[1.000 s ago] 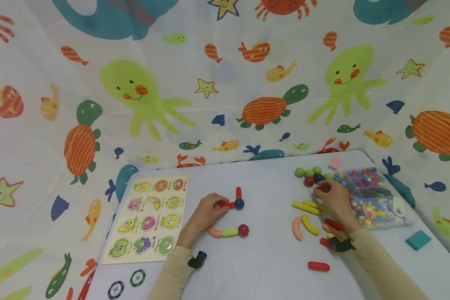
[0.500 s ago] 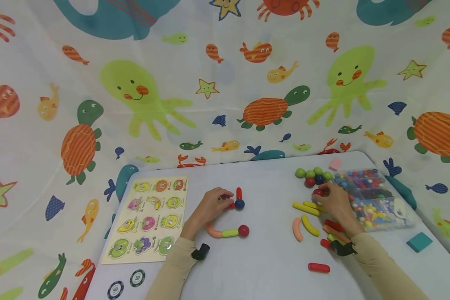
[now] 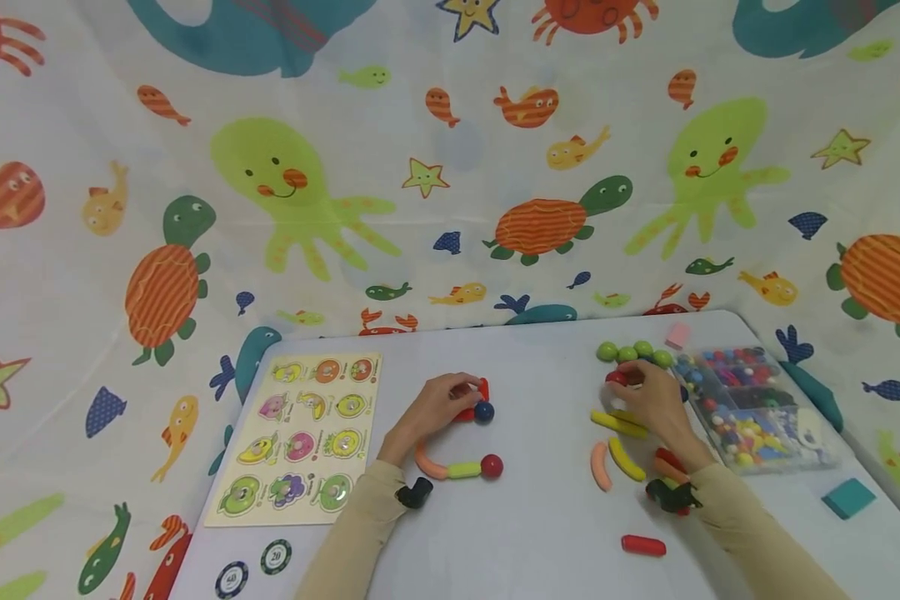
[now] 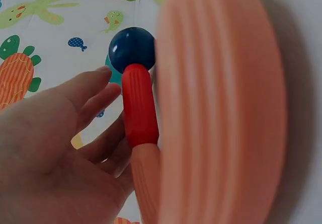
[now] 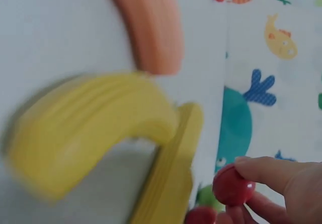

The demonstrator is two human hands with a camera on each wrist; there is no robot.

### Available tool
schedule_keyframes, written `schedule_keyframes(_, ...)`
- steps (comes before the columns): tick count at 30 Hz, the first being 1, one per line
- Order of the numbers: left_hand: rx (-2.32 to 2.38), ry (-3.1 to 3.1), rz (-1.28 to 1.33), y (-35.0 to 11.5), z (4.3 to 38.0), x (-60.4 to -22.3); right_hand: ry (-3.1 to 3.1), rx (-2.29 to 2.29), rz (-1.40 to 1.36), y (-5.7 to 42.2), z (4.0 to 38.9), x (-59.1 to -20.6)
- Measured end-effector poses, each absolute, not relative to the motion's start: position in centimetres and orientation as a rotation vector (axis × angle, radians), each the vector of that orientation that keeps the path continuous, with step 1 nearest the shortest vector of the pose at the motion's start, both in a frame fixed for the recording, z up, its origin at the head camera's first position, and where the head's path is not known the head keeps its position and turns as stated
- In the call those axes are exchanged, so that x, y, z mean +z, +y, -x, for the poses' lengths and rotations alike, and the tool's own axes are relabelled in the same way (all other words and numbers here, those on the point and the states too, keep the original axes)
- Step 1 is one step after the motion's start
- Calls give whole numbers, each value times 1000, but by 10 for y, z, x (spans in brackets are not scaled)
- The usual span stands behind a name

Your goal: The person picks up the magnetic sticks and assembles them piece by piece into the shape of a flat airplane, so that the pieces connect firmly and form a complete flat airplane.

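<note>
My left hand (image 3: 438, 404) is at the red rods beside a dark blue ball (image 3: 483, 412). In the left wrist view its fingers are loosely extended next to a red rod (image 4: 140, 105) that joins the blue ball to a peach rod (image 4: 146, 178); whether they touch the rod I cannot tell. From the peach curve (image 3: 429, 462) a green rod (image 3: 463, 470) leads to a red ball (image 3: 492, 466). On the right, my right hand (image 3: 654, 402) pinches another red ball (image 5: 233, 185) between thumb and fingers, just in front of several green balls (image 3: 625, 353).
Yellow rods (image 3: 619, 423), a yellow curve (image 3: 626, 459) and a peach curve (image 3: 601, 466) lie below the right hand. A red rod (image 3: 643, 545) is nearer. A bead box (image 3: 765, 408) and teal block (image 3: 849, 498) stand right; a fruit puzzle board (image 3: 292, 440) lies left.
My right hand has raised the red ball up and left, towards the green balls. My left hand has let go of the red rod and shifted right, close to the upright red rod.
</note>
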State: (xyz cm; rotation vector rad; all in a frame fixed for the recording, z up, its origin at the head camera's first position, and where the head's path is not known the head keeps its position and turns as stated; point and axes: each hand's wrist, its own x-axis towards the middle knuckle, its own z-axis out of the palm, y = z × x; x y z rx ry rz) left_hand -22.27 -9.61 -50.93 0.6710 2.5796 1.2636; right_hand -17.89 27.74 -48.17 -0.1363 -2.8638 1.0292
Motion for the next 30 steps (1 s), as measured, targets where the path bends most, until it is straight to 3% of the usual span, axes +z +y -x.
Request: schedule_keyframes(30,1177,2582,-763,-87,231,-519,-2804,1366,-124,137,248,-495)
